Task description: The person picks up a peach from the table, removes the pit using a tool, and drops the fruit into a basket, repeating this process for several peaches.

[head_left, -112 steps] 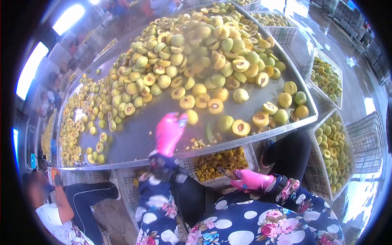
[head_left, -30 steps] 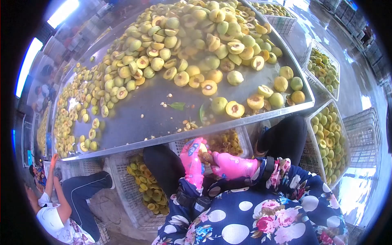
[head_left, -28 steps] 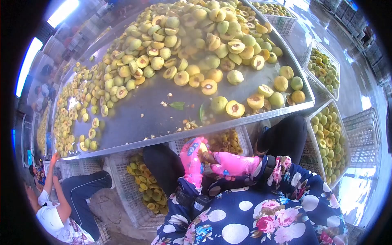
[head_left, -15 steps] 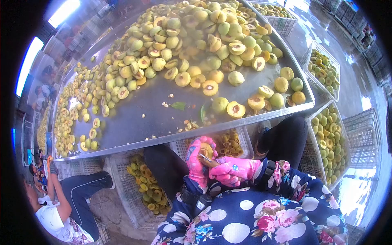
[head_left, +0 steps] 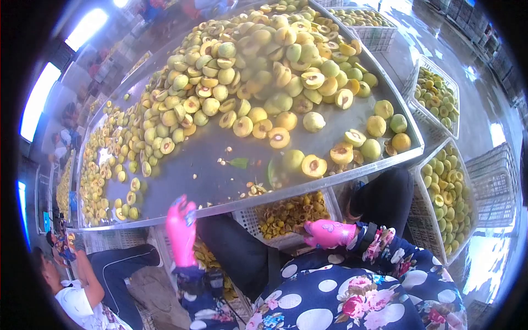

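My left hand (head_left: 181, 228), in a pink glove, is raised at the near edge of the metal table (head_left: 220, 208); its fingers are blurred, and no fruit shows in it. My right hand (head_left: 330, 234), also gloved in pink, is closed above my lap, beside a crate of yellow fruit pieces (head_left: 291, 214). A small dark thing at its fingertips is too unclear to name. Halved green-yellow fruits (head_left: 220, 77) are heaped on the table. Nearer to me lie a cut half with a brown hollow (head_left: 314, 165) and a green leaf (head_left: 238, 163).
Crates of fruit stand at the right (head_left: 445, 203), farther back (head_left: 434, 99) and beyond the table (head_left: 368, 19). Stacked empty crates (head_left: 492, 187) are at far right. Another crate (head_left: 228, 289) is partly under my left arm. A person in a white shirt (head_left: 77, 302) sits at left.
My hands were together around a piece of fruit, with a metal-tipped tool in the right. My left hand has moved left to the table edge, apart from the right; the view has shifted slightly.
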Motion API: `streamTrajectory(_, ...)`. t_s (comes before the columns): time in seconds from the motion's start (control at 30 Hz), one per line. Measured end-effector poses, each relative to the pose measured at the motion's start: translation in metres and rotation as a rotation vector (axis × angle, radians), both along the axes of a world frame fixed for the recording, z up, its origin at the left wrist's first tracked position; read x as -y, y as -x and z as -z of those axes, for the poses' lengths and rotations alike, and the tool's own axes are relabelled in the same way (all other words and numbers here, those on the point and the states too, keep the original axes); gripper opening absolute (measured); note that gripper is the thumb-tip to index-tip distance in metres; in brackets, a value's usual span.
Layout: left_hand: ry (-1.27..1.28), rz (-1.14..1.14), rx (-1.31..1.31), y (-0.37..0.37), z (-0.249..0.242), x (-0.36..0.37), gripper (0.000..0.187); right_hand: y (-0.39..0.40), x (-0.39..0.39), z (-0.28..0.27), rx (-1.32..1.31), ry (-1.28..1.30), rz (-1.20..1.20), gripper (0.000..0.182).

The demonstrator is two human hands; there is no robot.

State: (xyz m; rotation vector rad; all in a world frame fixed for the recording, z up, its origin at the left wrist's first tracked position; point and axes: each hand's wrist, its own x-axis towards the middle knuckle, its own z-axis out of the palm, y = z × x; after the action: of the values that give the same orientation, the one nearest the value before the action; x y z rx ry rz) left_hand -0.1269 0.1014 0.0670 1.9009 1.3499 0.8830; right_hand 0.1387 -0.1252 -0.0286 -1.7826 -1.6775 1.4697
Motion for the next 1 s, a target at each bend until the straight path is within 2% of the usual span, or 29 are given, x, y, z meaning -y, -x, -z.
streamTrajectory(0.07, 0.118, 0.192, 0.056, -0.069, -0.01, -0.011, 0.029, -0.003, 0.002, -0.003, -0.007, -0.058, -0.005, 0.035)
streamTrajectory(0.2, -0.339, 0.683, -0.257, -0.197, -0.006, -0.031, 0.033, -0.01, 0.015, -0.016, -0.039, -0.061, 0.059, 0.032)
streamTrajectory(0.23, -0.238, 0.761, -0.263, -0.219, 0.006, -0.04, 0.034, -0.012, 0.018, -0.022, -0.071, -0.094, 0.117, 0.032)
streamTrajectory(0.3, -0.029, 0.91, -0.277, -0.252, 0.024, -0.05, 0.034, -0.022, 0.02, -0.044, -0.115, 0.015, 0.154, 0.032)
streamTrajectory(0.33, -0.135, 0.967, -0.377, -0.256, 0.026, -0.052, 0.033, -0.026, 0.02, -0.05, -0.137, 0.07, 0.169, 0.032)
streamTrajectory(0.37, -0.242, 1.018, -0.477, -0.257, 0.023, -0.053, 0.033, -0.026, 0.025, -0.036, -0.067, -0.013, 0.138, 0.031)
streamTrajectory(0.4, -0.35, 1.066, -0.578, -0.259, 0.018, -0.051, 0.032, -0.029, 0.025, -0.037, -0.112, 0.049, 0.159, 0.03)
streamTrajectory(0.47, -0.269, 0.964, -0.789, -0.261, 0.011, -0.041, 0.026, -0.034, 0.025, -0.047, -0.212, 0.177, 0.185, 0.029)
streamTrajectory(0.53, -0.595, 0.962, -0.79, -0.242, 0.035, -0.048, 0.024, -0.036, 0.021, -0.056, -0.345, 0.212, 0.253, 0.027)
streamTrajectory(0.57, -0.543, 0.913, -0.777, -0.236, 0.035, -0.045, 0.026, -0.036, 0.019, -0.06, -0.387, 0.21, 0.282, 0.027)
streamTrajectory(0.67, 0.118, 0.613, -0.376, -0.209, 0.031, -0.026, 0.03, -0.033, 0.018, -0.069, -0.562, 0.246, 0.369, 0.026)
streamTrajectory(0.7, 0.539, 0.545, -0.046, -0.197, 0.03, -0.022, 0.032, -0.034, 0.018, -0.084, -0.632, 0.254, 0.401, 0.026)
streamTrajectory(0.83, 0.851, 0.481, 0.433, -0.157, 0.005, 0.025, 0.036, -0.026, 0.01, -0.096, -0.786, 0.159, 0.447, 0.028)
streamTrajectory(1.0, 1.204, 0.414, 0.903, -0.136, 0.006, 0.077, 0.031, -0.015, -0.002, -0.108, -0.75, 0.139, 0.483, 0.03)
